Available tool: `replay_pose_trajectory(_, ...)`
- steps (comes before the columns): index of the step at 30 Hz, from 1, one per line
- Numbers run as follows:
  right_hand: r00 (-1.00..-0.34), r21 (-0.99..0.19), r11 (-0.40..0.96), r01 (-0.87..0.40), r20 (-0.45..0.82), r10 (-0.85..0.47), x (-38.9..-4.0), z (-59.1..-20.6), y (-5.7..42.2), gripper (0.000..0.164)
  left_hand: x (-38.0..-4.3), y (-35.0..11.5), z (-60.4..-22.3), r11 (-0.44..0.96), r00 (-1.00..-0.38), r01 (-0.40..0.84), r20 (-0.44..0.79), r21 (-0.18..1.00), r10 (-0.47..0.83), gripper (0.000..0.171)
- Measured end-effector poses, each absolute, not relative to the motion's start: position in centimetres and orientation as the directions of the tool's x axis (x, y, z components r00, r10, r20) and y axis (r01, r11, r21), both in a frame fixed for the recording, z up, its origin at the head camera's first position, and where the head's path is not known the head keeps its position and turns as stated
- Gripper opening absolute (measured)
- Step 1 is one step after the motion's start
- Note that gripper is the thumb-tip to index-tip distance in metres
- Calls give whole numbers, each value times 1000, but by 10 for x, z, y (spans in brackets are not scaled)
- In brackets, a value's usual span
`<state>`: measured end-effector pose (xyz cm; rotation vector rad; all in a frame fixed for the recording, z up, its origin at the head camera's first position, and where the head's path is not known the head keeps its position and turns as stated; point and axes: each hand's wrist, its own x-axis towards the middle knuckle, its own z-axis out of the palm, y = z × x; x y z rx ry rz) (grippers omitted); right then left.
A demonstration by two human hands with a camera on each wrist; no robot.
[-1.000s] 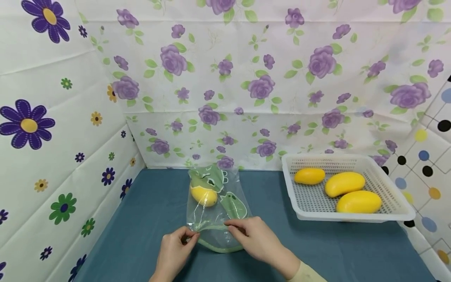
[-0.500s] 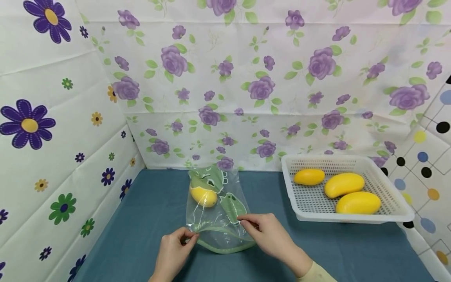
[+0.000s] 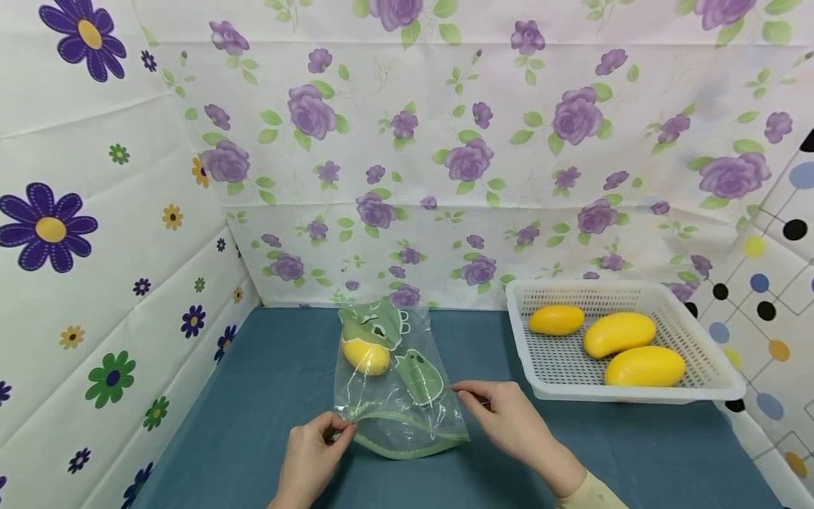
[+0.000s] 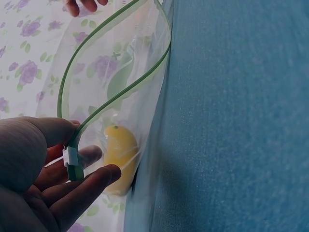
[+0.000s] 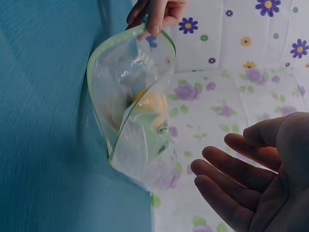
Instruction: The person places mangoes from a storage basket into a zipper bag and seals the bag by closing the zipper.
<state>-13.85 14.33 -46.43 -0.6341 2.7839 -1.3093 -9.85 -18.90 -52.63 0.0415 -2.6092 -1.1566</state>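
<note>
A clear zip bag (image 3: 413,424) with green prints lies on the blue table, its green-edged mouth gaping toward me. Inside, near the far end, is a yellow mango (image 3: 367,356), partly behind the print. My left hand (image 3: 314,452) pinches the left corner of the mouth between thumb and fingers; a white slider (image 4: 70,156) sits at that corner in the left wrist view. To the right of the bag, my right hand (image 3: 509,417) is held apart from it with nothing in its grasp. In the right wrist view its fingers (image 5: 227,179) are loosely bent.
A white perforated basket (image 3: 528,353) stands on the right of the blue table (image 3: 267,375). It holds three yellow mangoes (image 3: 618,335). Flowered cloth (image 3: 470,162) rises behind the table, and patterned sheets stand on both sides.
My right hand has let go of the bag's mouth and moved right, off the bag. The right part of the mouth now shows uncovered. The left hand keeps its pinch in place.
</note>
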Motion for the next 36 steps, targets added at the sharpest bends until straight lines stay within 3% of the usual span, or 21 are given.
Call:
replay_pose_trajectory(22,-974,-747,636,-194,71,-214,-145,-462,201,22,-98,-188,-527,667,-971,26,177,744,-160,21)
replay_pose_trajectory(36,-977,-714,669,-209,118,-179,-144,-461,231,25,-97,-187,-529,674,-968,14,177,739,-175,22)
